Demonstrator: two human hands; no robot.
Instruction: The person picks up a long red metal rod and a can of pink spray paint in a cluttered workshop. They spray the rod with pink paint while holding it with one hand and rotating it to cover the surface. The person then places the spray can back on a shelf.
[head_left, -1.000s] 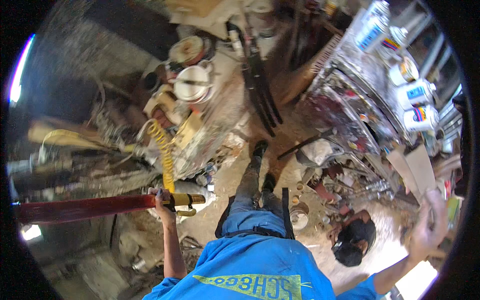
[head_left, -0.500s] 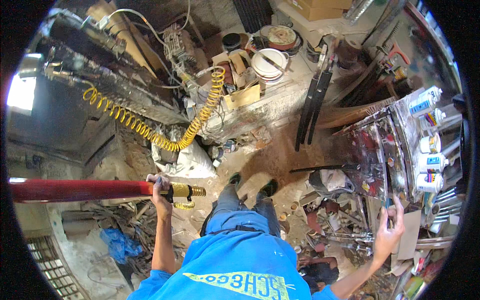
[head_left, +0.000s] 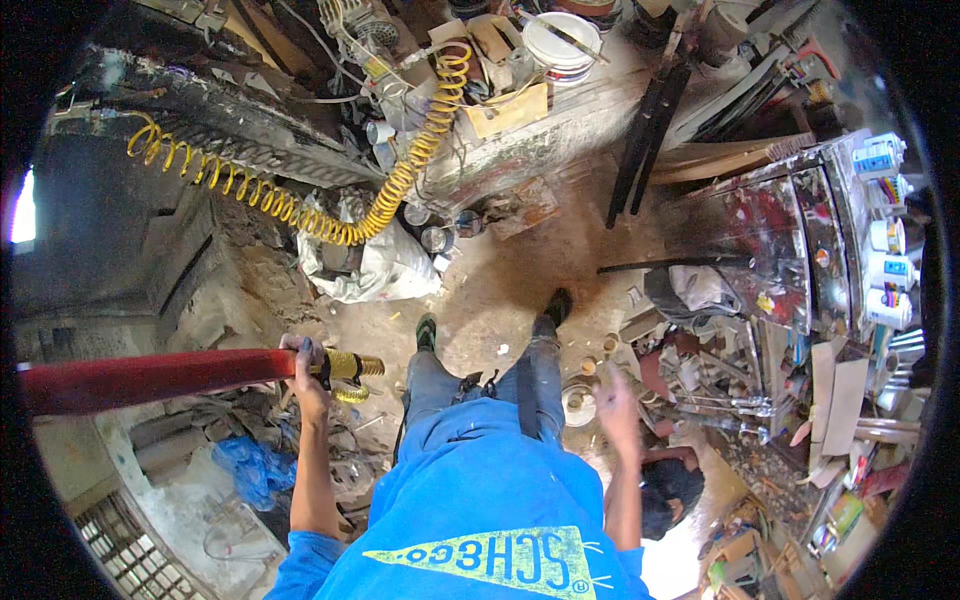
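My left hand (head_left: 305, 365) is closed round a long glossy red pole (head_left: 160, 380) near its gold, ridged end (head_left: 352, 367). A black band shows beside my fingers. The pole lies level and runs out of view at the left. My right hand (head_left: 617, 408) hangs in front of my right thigh, over the littered floor. Motion smears its fingers, so I cannot make out whether anything is in them.
A coiled yellow air hose (head_left: 400, 180) hangs ahead of me. White sacks (head_left: 375, 270) slump on the floor below it. Spray cans (head_left: 885, 235) line a stained cabinet (head_left: 760, 250) at the right. Another person's dark-haired head (head_left: 668, 495) is low beside my right arm.
My right hand has swung from beside the cabinet at the right back toward my body. My feet have shifted, and the view has moved. The red pole stays in my left hand.
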